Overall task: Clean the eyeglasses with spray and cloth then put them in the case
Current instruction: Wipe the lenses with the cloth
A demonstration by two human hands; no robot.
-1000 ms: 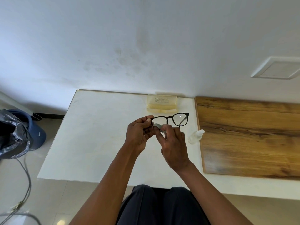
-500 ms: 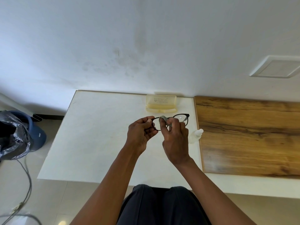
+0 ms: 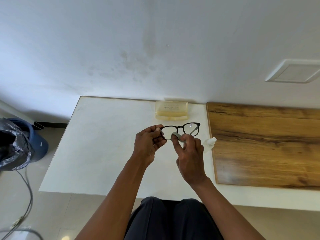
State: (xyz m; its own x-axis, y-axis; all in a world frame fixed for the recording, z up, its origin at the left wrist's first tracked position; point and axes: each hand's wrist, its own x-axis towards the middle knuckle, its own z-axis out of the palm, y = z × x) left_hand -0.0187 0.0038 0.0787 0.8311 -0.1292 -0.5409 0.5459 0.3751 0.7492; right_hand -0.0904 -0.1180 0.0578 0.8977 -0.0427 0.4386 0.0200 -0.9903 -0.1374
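Above a smooth white desk (image 3: 103, 144) under a scuffed wall, the left hand (image 3: 147, 144) pinches black-framed eyeglasses (image 3: 181, 129) while the right hand (image 3: 190, 156) pinches a grey cloth (image 3: 178, 136).

White counter (image 3: 97, 153) set against a plain pale wall (image 3: 121, 40) bearing faint grey smudges above the counter's far edge. A wood-grain panel (image 3: 263, 144) adjoins the counter on its right side. A square white vent cover (image 3: 296, 73) sits on the wall, upper right. Glossy beige floor tiles (image 3: 52, 213) lie below; at far left stands a blue bin (image 3: 38, 142) lined with a black plastic bag (image 3: 12, 149), with grey cables (image 3: 28, 193) trailing across the floor beneath it. Lighting is soft and even.
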